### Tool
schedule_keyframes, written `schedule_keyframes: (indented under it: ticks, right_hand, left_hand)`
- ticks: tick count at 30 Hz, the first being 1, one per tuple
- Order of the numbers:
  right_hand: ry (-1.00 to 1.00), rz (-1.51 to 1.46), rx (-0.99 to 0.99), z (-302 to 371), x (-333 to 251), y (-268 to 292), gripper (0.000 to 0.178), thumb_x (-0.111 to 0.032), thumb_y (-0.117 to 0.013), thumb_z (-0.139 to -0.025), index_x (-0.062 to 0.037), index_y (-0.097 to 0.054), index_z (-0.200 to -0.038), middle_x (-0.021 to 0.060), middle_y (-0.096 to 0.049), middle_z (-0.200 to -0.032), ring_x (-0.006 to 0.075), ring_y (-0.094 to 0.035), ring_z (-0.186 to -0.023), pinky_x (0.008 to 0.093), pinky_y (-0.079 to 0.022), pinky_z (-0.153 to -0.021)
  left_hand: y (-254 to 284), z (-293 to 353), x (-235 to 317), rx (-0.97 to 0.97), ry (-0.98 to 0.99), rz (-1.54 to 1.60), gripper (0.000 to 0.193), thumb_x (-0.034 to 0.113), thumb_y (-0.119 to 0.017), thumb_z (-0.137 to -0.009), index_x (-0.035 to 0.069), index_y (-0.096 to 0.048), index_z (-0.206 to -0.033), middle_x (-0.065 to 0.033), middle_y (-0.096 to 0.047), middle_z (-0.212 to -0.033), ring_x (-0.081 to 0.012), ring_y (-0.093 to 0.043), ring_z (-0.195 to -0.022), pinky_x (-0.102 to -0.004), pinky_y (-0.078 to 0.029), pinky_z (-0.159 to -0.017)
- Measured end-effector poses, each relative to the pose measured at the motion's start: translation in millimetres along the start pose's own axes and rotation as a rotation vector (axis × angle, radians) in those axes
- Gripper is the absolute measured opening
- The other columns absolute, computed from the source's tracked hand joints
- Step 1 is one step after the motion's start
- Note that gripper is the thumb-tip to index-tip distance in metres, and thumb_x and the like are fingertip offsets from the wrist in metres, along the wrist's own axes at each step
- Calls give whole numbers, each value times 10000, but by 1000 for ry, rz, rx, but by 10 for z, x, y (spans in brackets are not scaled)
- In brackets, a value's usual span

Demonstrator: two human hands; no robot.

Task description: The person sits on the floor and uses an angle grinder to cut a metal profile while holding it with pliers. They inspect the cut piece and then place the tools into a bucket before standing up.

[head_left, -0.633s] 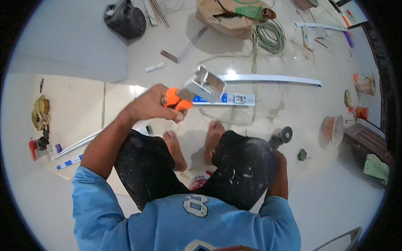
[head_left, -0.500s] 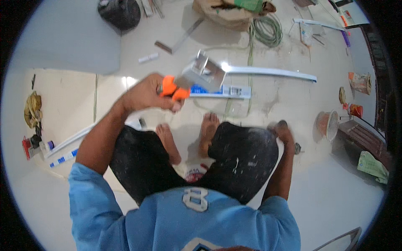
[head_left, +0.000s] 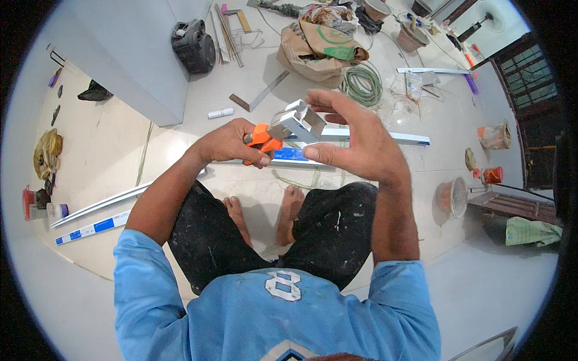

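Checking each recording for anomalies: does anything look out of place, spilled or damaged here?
Two mild oddities: the brown paper sack beyond the right hand looks crumpled, slumped out of shape, and white flecks stand out against the black fabric trousers. Nothing looks plainly broken.

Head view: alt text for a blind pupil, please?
The left hand holds an orange-handled tool with a boxy, pale piece at its end; the right hand curves open beside it. A white strip lies beyond.
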State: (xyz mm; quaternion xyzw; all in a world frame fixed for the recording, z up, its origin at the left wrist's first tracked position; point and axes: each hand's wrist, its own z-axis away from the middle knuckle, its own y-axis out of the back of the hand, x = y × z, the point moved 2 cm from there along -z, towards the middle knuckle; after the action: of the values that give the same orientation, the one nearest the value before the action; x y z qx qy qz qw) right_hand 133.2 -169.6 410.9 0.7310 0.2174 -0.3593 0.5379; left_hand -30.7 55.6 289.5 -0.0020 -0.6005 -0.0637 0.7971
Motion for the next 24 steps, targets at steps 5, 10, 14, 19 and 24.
schedule_keyframes:
  ticks: [5, 10, 14, 19, 24]
  right_hand:
    - [-96, -489, -37, 12, 219, 12, 448, -241, -719, -976, 66, -712, -1302, 112, -759, -1138, 167, -682, -1065, 367, -549, -971]
    - [-137, -471, -185, -61, 408, 22, 404, -250, -706, -962, 66, -762, -1209, 102, -774, -1043, 172, -697, -967, 328, -551, -900]
    - [-176, -658, -338, -101, 520, -60, 426, -261, -732, -968, 72, -746, -1234, 105, -775, -1033, 168, -707, -922, 321, -559, -870]
    - [-168, -852, -355, -69, 653, -105, 437, -246, -744, -978, 84, -721, -1264, 111, -777, -1058, 161, -722, -939, 297, -570, -856]
    - [-242, -980, -335, -33, 783, -155, 423, -210, -737, -974, 75, -710, -1284, 108, -779, -1090, 164, -746, -944, 294, -588, -861]
  left_hand:
    - [-53, -9, 52, -73, -15, -41, 353, 285, -928, -823, 22, -801, -1021, -53, -779, -847, -135, -716, -755, -283, -557, -702]
    - [-117, 53, 92, -148, 9, 30, 354, 271, -908, -852, 11, -795, -1064, -66, -792, -880, -146, -738, -796, -294, -575, -717]
    - [-98, -18, -4, -232, 9, -22, 422, 242, -917, -845, -17, -762, -1140, -112, -805, -972, -168, -763, -849, -304, -590, -682]
    - [-169, 7, 108, -272, -51, 53, 419, 357, -861, -912, 37, -812, -1177, -64, -812, -1039, -156, -721, -859, -298, -565, -817]
    - [-103, 55, 165, -293, -41, -106, 455, 460, -815, -943, 67, -822, -1170, -38, -806, -1036, -138, -691, -814, -270, -545, -784]
